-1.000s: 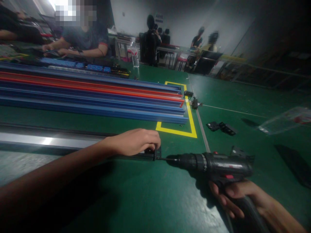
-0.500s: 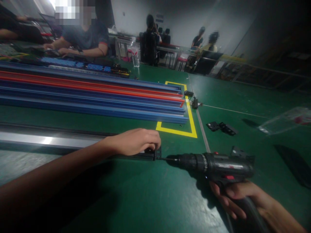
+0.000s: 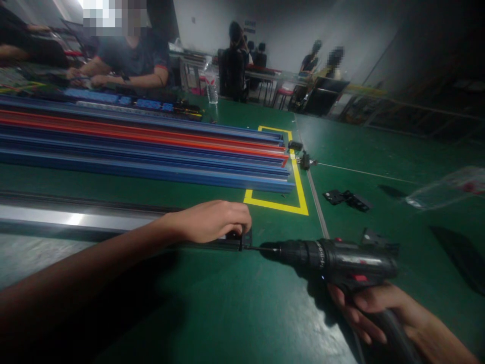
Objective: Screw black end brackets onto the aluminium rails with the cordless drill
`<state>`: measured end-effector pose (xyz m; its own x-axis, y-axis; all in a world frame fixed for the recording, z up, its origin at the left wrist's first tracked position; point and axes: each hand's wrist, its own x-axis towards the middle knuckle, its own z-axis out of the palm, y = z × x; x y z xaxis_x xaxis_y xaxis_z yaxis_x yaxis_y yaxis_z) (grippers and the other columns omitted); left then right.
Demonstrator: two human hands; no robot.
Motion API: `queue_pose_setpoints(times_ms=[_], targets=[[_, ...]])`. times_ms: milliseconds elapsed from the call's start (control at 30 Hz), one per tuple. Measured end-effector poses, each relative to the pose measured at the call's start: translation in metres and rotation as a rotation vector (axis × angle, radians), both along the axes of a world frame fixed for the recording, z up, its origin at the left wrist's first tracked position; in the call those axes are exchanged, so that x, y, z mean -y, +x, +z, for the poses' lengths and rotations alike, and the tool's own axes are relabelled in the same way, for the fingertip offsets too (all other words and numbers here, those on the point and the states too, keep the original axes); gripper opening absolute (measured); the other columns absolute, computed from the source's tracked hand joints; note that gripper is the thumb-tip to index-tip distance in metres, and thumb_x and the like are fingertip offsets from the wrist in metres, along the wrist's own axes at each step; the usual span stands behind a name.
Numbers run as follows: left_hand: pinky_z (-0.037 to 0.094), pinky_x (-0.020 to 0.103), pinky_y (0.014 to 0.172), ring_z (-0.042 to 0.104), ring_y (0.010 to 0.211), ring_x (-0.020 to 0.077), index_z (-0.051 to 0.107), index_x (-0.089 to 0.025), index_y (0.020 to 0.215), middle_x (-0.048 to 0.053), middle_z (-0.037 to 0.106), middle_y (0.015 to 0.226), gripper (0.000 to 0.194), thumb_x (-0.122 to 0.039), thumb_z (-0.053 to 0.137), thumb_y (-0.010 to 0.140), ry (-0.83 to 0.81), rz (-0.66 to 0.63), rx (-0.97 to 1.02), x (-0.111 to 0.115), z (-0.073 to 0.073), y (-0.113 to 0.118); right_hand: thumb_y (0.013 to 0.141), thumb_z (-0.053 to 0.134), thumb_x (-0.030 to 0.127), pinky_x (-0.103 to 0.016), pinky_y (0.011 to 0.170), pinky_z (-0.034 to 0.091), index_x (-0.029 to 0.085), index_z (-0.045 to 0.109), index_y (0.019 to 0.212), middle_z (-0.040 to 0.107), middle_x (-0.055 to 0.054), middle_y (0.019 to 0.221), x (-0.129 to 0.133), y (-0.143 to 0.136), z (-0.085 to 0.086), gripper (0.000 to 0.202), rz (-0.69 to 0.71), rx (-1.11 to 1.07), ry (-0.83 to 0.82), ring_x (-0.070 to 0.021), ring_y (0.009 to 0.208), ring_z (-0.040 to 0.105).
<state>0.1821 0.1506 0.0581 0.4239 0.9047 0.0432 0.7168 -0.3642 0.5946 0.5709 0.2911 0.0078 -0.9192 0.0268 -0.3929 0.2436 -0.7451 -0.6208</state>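
A black cordless drill [image 3: 352,260] lies nearly level in my right hand [image 3: 373,313], whose fingers wrap round its handle. Its long thin bit [image 3: 261,248] points left and meets the black end cap [image 3: 245,240] of a long metal profile [image 3: 91,221]. That profile has a shiny silver face and dark edges. My left hand [image 3: 217,220] is closed over the profile's right end, fingers curled down against the end cap. What exactly sits under those fingertips is partly hidden.
Long blue and red profiles [image 3: 151,164] lie side by side beyond, ending inside a yellow tape outline [image 3: 278,206]. Small black parts [image 3: 346,199] and a clear bottle [image 3: 447,188] lie to the right. Another bottle [image 3: 211,86] stands farther back, near a seated person [image 3: 132,60].
Both hands and the drill hold almost the same place, with the bit still at the end cap. The seated person's hands have shifted slightly.
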Motion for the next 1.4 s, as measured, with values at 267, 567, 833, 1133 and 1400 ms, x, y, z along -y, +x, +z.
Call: queue_pose_setpoints(times_ms=[267, 567, 833, 1133, 1400], targets=[[0.041, 0.025, 0.079, 0.058, 0.091, 0.0140, 0.064, -0.020, 0.099, 0.001, 0.063, 0.100, 0.018, -0.008, 0.050, 0.097, -0.008, 0.009, -0.012, 0.0011, 0.0013, 0.0003, 0.080, 0.069, 0.021, -0.021, 0.057, 0.059, 0.007, 0.076, 0.104, 0.076, -0.011, 0.082, -0.0006, -0.0034, 0.0011, 0.029, 0.011, 0.013, -0.032, -0.0083, 0.048, 0.066], [0.041, 0.025, 0.080, 0.059, 0.093, 0.0146, 0.064, -0.020, 0.100, 0.001, 0.063, 0.101, 0.018, -0.009, 0.050, 0.098, -0.001, 0.005, -0.011, 0.0005, 0.0008, -0.0003, 0.079, 0.071, 0.021, -0.020, 0.058, 0.059, 0.007, 0.076, 0.104, 0.075, -0.010, 0.082, -0.0008, -0.0029, 0.0020, 0.029, 0.009, 0.005, -0.030, -0.0085, 0.049, 0.066], [0.042, 0.025, 0.079, 0.059, 0.091, 0.0147, 0.064, -0.021, 0.099, 0.001, 0.064, 0.100, 0.019, -0.009, 0.050, 0.097, 0.006, 0.009, 0.001, 0.0008, 0.0011, 0.0004, 0.077, 0.070, 0.020, -0.020, 0.056, 0.058, 0.008, 0.076, 0.103, 0.075, -0.009, 0.078, 0.0017, -0.0028, 0.0003, 0.029, -0.008, -0.019, -0.004, -0.0073, 0.046, 0.063], [0.041, 0.026, 0.080, 0.059, 0.092, 0.0147, 0.064, -0.021, 0.099, 0.001, 0.063, 0.101, 0.017, -0.012, 0.050, 0.099, -0.005, 0.003, -0.004, -0.0002, -0.0006, -0.0006, 0.078, 0.070, 0.020, -0.021, 0.057, 0.059, 0.008, 0.076, 0.104, 0.075, -0.010, 0.080, -0.0014, -0.0013, 0.0020, 0.029, 0.014, 0.015, -0.024, -0.0082, 0.048, 0.065], [0.041, 0.025, 0.078, 0.059, 0.090, 0.0139, 0.065, -0.021, 0.098, 0.000, 0.064, 0.099, 0.019, -0.008, 0.050, 0.096, 0.002, 0.014, 0.008, 0.0011, 0.0022, 0.0008, 0.077, 0.071, 0.024, -0.021, 0.055, 0.057, 0.009, 0.077, 0.101, 0.074, -0.008, 0.076, 0.0004, -0.0025, 0.0014, 0.029, 0.003, 0.020, 0.018, -0.0065, 0.043, 0.060]])
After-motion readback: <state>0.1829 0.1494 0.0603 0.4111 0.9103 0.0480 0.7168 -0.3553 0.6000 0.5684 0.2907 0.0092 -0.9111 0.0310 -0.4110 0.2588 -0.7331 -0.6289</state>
